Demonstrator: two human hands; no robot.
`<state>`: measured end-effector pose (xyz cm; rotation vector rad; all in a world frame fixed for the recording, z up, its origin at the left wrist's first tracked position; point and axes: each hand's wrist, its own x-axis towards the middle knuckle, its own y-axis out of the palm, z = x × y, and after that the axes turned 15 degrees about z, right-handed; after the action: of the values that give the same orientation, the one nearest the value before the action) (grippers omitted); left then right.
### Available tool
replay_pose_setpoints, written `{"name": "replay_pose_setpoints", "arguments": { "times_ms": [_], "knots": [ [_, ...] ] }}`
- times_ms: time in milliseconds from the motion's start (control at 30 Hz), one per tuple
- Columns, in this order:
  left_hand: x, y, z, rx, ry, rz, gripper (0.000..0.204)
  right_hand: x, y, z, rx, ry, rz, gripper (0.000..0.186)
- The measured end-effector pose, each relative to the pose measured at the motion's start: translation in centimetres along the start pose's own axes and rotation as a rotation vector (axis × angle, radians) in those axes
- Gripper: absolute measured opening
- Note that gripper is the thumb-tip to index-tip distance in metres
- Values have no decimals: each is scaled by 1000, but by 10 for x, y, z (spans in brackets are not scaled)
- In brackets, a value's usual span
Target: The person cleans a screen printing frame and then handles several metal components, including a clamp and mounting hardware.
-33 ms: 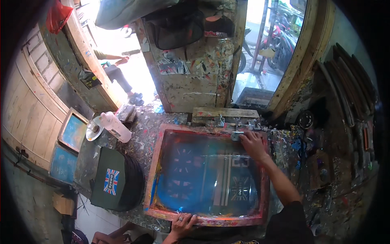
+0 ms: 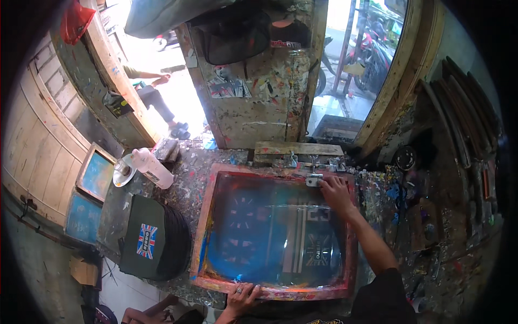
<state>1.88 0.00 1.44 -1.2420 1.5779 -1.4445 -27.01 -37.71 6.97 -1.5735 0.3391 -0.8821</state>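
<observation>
Screen-printing frame: wood, rough, paint-stained
Screen mesh: smooth, translucent, glossy
Clamp plate: bare metal, shiny
Bottle: smooth plastic
Fabric stack: matt cloth
Workbench top: rough, paint-crusted
Red bag: thin, crinkled plastic

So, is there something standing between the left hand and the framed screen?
Nothing visible: the left hand rests on the near edge of the framed screen. A metal clamp sits at its far edge, by the right hand.

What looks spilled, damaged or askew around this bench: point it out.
The workbench is spattered with many colours and the screen frame is streaked with red and orange, so both look messy. That seems like old build-up; nothing plainly looks broken.
</observation>
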Motion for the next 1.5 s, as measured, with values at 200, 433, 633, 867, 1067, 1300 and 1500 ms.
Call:
{"name": "replay_pose_setpoints", "arguments": {
  "times_ms": [200, 433, 633, 867, 1067, 1300, 1500],
  "knots": [
    [3, 3, -1, 17, 22, 13, 43, -21, 32, -20, 770, 436, -60, 19],
    [1, -1, -1, 31, -6, 35, 43, 0, 39, -4, 1522, 668, 98, 21],
    [-2, 8, 3, 20, 28, 21, 49, 0, 33, -1, 1612, 744, 80, 20],
    [-1, 8, 1, 52, 22, 4, 48, 2, 32, 1, 1567, 783, 81, 22],
    [1, 3, -5, 47, 15, -1, 48, -1, 36, 3, 1507, 790, 48, 22],
    [-6, 4, 0, 64, 11, -9, 48, 17, 10, 10, 334, 694, 37, 31],
    [-3, 10, 10, 112, 24, -21, 48, 106, 3, -19, 42, 456, 417, 23]
  ]
}}
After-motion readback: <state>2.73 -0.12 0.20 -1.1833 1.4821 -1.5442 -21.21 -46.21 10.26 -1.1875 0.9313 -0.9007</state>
